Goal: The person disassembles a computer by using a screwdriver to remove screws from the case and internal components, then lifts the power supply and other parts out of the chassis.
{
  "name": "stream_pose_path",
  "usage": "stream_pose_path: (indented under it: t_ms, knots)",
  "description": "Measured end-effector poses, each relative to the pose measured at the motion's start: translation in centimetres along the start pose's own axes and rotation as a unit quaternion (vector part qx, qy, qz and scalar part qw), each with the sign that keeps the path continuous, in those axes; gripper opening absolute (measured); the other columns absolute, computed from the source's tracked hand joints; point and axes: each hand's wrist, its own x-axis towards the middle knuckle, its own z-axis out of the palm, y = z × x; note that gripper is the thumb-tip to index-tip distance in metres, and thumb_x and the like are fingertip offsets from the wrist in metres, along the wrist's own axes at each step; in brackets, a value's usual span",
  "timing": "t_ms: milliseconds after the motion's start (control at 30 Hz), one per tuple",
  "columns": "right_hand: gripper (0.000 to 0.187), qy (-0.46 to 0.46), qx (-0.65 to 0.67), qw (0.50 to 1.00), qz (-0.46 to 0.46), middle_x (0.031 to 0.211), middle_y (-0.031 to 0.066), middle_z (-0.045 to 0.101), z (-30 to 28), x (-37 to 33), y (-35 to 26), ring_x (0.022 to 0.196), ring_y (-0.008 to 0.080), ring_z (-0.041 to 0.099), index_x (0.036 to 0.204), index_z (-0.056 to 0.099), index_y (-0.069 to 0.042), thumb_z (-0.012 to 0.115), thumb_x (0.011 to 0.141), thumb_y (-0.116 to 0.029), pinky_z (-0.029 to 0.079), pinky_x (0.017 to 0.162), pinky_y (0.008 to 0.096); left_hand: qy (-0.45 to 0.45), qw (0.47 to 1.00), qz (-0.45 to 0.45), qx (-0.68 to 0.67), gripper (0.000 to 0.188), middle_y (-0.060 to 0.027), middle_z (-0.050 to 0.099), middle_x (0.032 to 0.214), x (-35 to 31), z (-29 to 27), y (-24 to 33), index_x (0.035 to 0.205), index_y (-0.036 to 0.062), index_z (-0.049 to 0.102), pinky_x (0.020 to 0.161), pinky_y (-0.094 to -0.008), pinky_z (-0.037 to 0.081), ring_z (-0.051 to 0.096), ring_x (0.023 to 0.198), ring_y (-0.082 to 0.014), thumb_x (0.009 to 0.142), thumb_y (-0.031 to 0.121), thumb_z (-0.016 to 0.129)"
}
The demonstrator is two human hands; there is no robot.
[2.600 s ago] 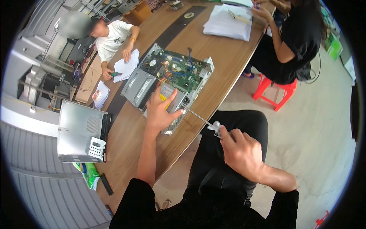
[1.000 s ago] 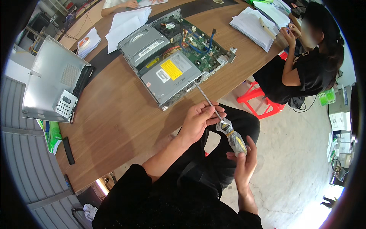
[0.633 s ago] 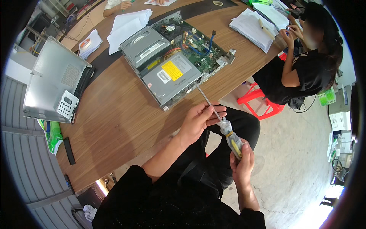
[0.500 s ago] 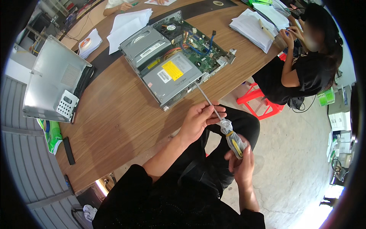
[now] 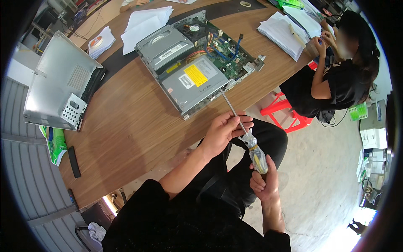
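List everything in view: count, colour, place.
table: one, brown, middle
open computer unit: one, grey, on table
circuit board: one, green, unit's right part
metal cover: one, silver, table's left
packet: one, green, left edge
bar: one, black, left edge
paper stacks: at least three, white, table's far side
tape roll: one, orange, leftmost stack
stool: one, red, right
people: at least two, black or white clothing, right, top
screwdriver: one, grey shaft, tip at unit's edge
sleeves: two, black, bottom
left hand: one, bare, on shaft
right hand: one, bare, around handle
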Motion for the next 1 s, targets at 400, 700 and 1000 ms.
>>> stream_pose_path:
  t_ms: [400,700,1000]
  knots:
    - [0.062,0.202,-0.693,0.439,-0.534,0.078,0.0087,0.061,0.4,1.3,-0.4,0.059,0.0225,0.061,0.125,0.057,-0.001,0.084,0.07,-0.013,0.049,0.049,0.0334,0.003,1.0,-0.012,-0.029,0.022,-0.0176,0.065,0.115,0.6,-0.3,0.0,0.117,0.0005,0.055,0.092,-0.0387,0.056,0.067,0.106,-0.0282,0.103,0.015,0.049]
    - [0.042,0.133,-0.574,0.627,-0.509,0.068,0.0073,0.059,1.5,1.1,0.2,0.051,0.0222,0.056,0.115,0.062,0.002,0.077,0.08,-0.017,0.045,0.048,0.0274,0.02,0.999,-0.001,-0.039,0.019,-0.0144,0.068,0.105,0.2,-0.7,-0.9,0.113,0.0025,0.058,0.082,-0.0337,0.06,0.07,0.097,-0.025,0.102,0.017,0.052]
    - [0.043,-0.031,0.045,0.998,-0.032,0.055,0.0036,0.049,0.0,1.3,-0.6,0.041,0.01,0.04,0.112,0.058,-0.003,0.048,0.099,-0.042,0.03,0.038,0.0237,0.063,0.998,0.013,0.016,0.019,-0.0129,0.069,0.101,0.8,0.1,-0.3,0.108,0.0033,0.061,0.077,-0.031,0.06,0.071,0.093,-0.0234,0.098,0.02,0.06]
